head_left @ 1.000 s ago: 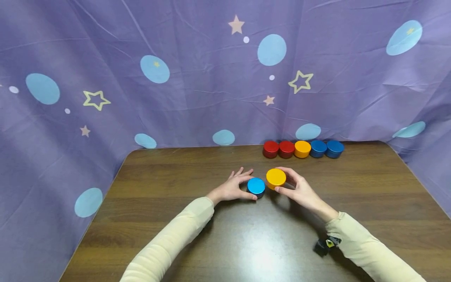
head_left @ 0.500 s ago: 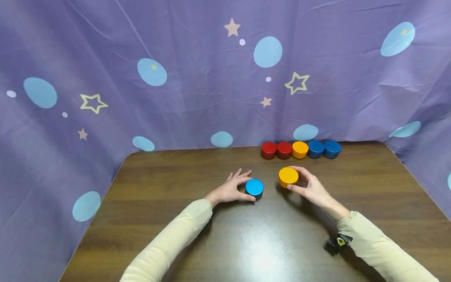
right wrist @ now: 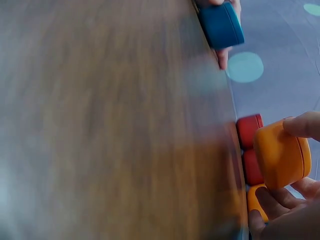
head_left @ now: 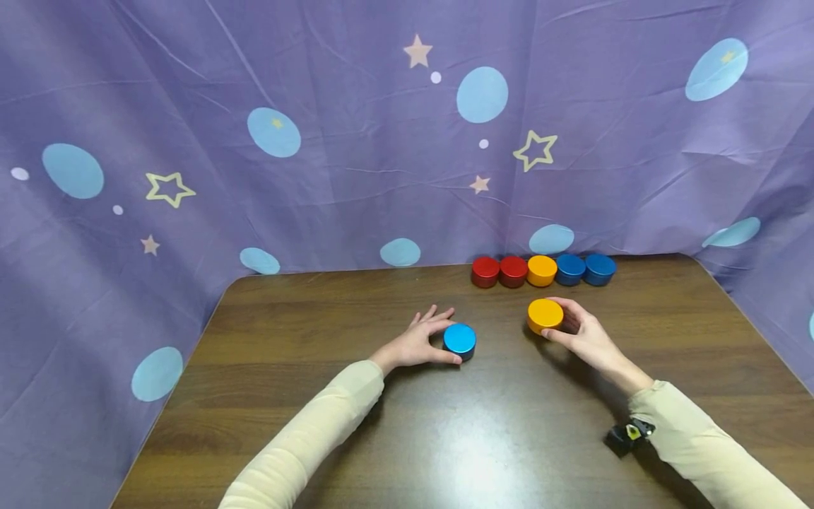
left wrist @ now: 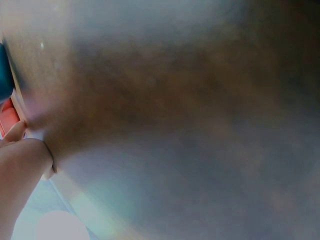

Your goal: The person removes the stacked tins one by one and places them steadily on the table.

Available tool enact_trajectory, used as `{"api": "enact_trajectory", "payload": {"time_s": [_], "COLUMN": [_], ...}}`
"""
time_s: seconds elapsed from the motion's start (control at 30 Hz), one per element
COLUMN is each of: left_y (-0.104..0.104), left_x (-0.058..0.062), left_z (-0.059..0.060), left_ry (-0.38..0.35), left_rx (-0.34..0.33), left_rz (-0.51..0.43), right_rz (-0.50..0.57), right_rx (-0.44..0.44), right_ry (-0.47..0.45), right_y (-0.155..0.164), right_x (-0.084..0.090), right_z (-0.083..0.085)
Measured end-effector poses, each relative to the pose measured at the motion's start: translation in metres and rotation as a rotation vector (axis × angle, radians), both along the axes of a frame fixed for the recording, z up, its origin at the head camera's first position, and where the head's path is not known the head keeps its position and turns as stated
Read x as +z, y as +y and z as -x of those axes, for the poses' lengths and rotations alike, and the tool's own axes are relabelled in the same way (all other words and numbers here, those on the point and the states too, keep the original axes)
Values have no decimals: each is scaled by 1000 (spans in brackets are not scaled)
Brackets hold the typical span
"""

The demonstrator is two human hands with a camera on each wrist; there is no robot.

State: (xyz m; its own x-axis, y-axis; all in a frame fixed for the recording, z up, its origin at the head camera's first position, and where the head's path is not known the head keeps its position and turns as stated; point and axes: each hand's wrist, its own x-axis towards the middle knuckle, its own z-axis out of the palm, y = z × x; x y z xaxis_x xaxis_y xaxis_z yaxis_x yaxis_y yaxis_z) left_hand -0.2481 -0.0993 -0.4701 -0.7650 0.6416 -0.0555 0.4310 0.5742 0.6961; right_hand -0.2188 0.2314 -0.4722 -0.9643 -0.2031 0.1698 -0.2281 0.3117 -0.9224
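My right hand (head_left: 575, 332) grips a round orange tin (head_left: 545, 315) between thumb and fingers, just above the brown table (head_left: 356, 431) and in front of the row of tins; in the right wrist view the orange tin (right wrist: 281, 156) is tilted in my fingers. My left hand (head_left: 422, 341) rests on the table with thumb and fingers curled round a light blue tin (head_left: 459, 340), which stands on the table. The blue tin (right wrist: 220, 25) also shows in the right wrist view. The left wrist view is blurred, showing only table surface.
A row of tins stands at the table's far edge: two red tins (head_left: 499, 271), an orange one (head_left: 542, 270) and two dark blue ones (head_left: 585, 268). A purple cloth (head_left: 318, 141) with dots and stars hangs behind and beside the table.
My right hand has carried the orange tin to the right, away from the blue tin and nearer the row. The left hand and blue tin have stayed put.
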Motion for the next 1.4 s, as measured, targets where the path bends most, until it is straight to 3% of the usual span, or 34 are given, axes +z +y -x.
{"api": "enact_trajectory", "payload": {"time_s": [0.47, 0.7, 1.0, 1.4], "left_y": [-1, -1, 0, -1], "left_x": [0, 0, 0, 1], "left_z": [-2, -2, 0, -1], "left_ry": [4, 4, -12, -12], "left_rx": [2, -3, 1, 4], "left_rz": [-4, 2, -7, -9], "right_rz": [62, 101, 18, -5], "right_rx": [-81, -117, -156, -224], "right_ry": [17, -90, -107, -114], "right_y": [34, 53, 78, 104], "right_x": [-4, 1, 2, -2], "right_z": [8, 14, 24, 34]}}
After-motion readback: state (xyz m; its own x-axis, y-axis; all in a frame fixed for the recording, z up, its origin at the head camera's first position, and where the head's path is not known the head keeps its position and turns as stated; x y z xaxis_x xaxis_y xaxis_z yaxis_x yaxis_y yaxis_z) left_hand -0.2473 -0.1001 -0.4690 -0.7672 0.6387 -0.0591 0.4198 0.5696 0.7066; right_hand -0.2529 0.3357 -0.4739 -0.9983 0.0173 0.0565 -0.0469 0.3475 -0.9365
